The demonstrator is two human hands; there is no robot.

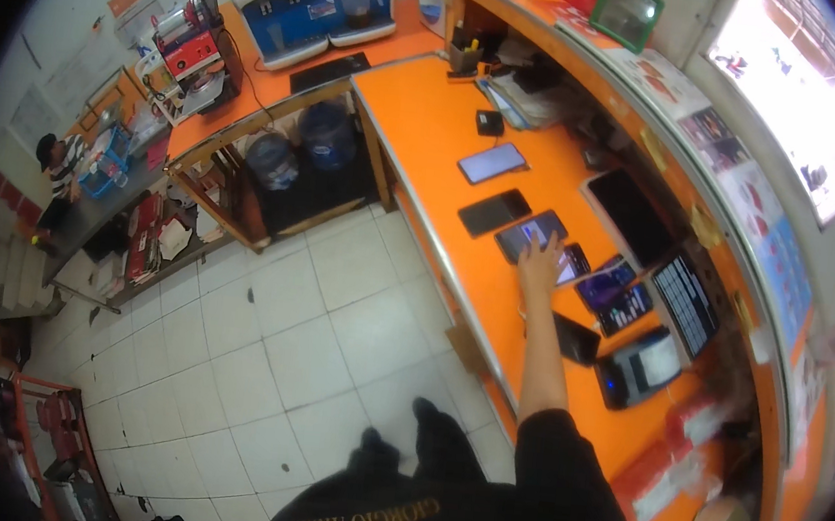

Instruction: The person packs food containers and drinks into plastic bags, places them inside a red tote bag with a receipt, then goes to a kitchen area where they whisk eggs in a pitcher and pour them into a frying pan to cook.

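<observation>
My right hand (538, 263) reaches over the orange counter (424, 118) with its fingers spread. Its fingertips are on or just above the lit screen of a smartphone (511, 241) that lies flat. A second lit phone (576, 261) is partly covered beside my hand. Further off lie a dark phone (494, 213) and one with a pale lit screen (493, 164). On the near side of my hand, two lit phones (604, 282) (625, 311) and a dark phone (577, 340) sit close together. My left hand is out of view.
A tablet (629, 214), a keyboard (684, 305) and a card terminal or printer (641, 366) line the counter's inner side. Drink dispensers (321, 10) and a red sealing machine (188, 54) stand beyond. Another person (65, 166) is at far left. Water jugs (326, 135) stand below.
</observation>
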